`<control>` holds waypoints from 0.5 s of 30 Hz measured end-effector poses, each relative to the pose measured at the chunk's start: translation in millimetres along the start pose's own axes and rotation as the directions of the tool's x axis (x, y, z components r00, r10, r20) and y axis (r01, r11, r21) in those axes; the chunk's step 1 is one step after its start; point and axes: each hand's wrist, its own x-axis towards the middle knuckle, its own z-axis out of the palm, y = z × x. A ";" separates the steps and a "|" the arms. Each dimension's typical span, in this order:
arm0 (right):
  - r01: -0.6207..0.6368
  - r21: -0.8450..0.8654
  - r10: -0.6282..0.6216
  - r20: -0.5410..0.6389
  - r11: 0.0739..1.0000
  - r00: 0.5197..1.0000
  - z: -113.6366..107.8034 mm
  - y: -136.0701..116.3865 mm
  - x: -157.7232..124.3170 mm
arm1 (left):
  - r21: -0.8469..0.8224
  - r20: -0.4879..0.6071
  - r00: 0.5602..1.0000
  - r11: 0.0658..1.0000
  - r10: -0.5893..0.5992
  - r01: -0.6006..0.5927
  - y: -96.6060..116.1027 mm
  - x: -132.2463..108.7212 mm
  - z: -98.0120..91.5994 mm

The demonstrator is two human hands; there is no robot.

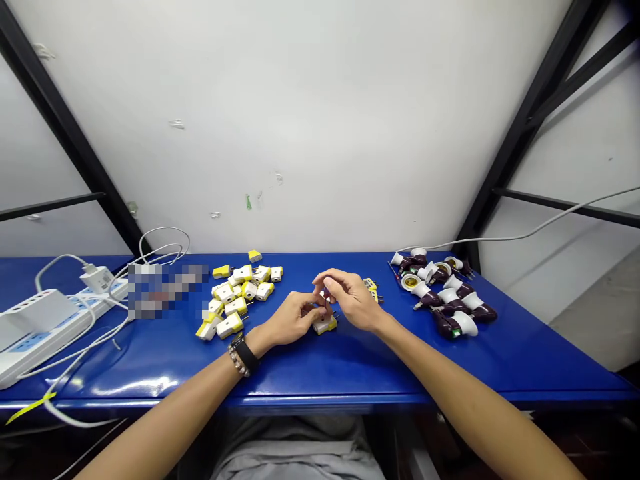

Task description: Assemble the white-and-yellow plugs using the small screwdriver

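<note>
pinching | right hand (351, 300) fingers closed, item hidden | left hand (291, 319) fingers curled on yellow-white plug (325, 325)

Your camera is worn on your head and looks forward and down at your left hand (287, 320), right hand (353, 300) and blue surface (320, 380).

Bright, even light is pouring down from above, and the white wall (320, 120) is washed pale! Glare is streaking along the front of the blue table (320, 380), with a hot white patch flaring near the edge. Soft shadows are pooled beneath the left hand (287, 320) and right hand (350, 300). Heavy wide-angle distortion is seen at the frame edges, where the black struts (60, 113) are pulled steeply inward. A blocky pixelated patch (165, 290) is sitting left of centre, while the plug (325, 325) is held in fairly sharp focus.
</note>
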 end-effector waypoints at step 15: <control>0.023 -0.083 -0.023 0.006 0.996 1.000 0.1 1.2 -0.7 | -0.021 -0.023 0.998 0.999 -0.051 0.051 -2.0 1.0 2.0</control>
